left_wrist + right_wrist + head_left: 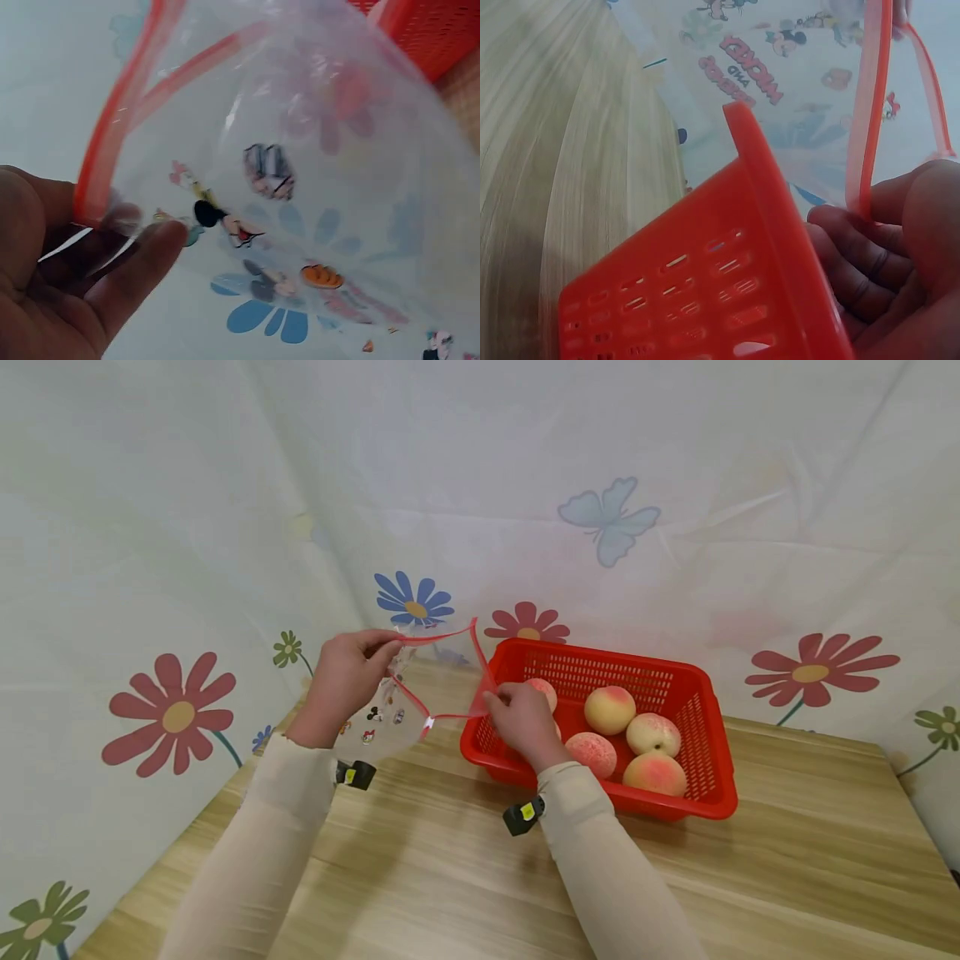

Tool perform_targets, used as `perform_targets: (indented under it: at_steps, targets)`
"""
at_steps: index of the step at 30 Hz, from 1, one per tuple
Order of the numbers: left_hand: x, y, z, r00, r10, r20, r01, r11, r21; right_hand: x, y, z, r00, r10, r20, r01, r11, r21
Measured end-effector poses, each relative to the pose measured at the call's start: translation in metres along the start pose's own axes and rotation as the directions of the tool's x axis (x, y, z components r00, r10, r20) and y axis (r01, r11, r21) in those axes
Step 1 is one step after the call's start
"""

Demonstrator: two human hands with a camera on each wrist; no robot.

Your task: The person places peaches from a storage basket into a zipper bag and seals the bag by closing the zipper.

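Observation:
A clear zip bag (382,714) with cartoon prints and a red zip edge hangs between my two hands, its mouth spread wide. My left hand (351,672) pinches the zip edge at the left; the left wrist view shows thumb and fingers on the clear film (270,195). Over the left end of the red basket (712,752), my right hand (525,718) pinches the opposite side of the mouth. A white slider (428,723) sits on the near zip edge. Several peaches (609,709) lie in the basket, some partly hidden behind the right hand.
The basket stands on a wood-grain table (450,868) near its back edge. Behind it hangs a white cloth (712,568) printed with flowers and a butterfly. In the right wrist view, the basket's raised rim (769,202) is close beside the right fingers.

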State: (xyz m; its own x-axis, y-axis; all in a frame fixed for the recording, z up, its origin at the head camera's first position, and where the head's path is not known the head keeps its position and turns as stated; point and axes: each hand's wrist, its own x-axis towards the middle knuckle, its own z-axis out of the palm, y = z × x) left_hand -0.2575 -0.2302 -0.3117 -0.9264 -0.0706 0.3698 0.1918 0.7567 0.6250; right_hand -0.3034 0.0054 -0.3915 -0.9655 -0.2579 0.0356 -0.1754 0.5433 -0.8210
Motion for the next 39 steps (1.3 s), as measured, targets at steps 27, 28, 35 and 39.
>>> perform_targets:
  at_steps: [27, 28, 35, 39]
  targets:
    - [0.000, -0.015, 0.065, 0.930, 0.322, -0.180, -0.291, 0.940, 0.181, -0.003, 0.007, -0.009, 0.994, 0.052, 0.092, -0.048, 0.998, -0.039]
    - [0.001, -0.015, 0.066, 0.931, 0.320, -0.177, -0.289, 0.941, 0.179, -0.004, 0.008, -0.010, 0.994, 0.055, 0.092, -0.051, 0.998, -0.038]
    - [0.002, -0.020, 0.071, 0.933, 0.320, -0.164, -0.292, 0.940, 0.174, -0.006, 0.010, -0.013, 0.995, 0.054, 0.081, -0.050, 0.998, -0.047]
    - [0.002, -0.020, 0.072, 0.937, 0.312, -0.158, -0.286, 0.944, 0.164, -0.007, 0.012, -0.017, 0.997, 0.049, 0.058, -0.045, 0.997, -0.070]
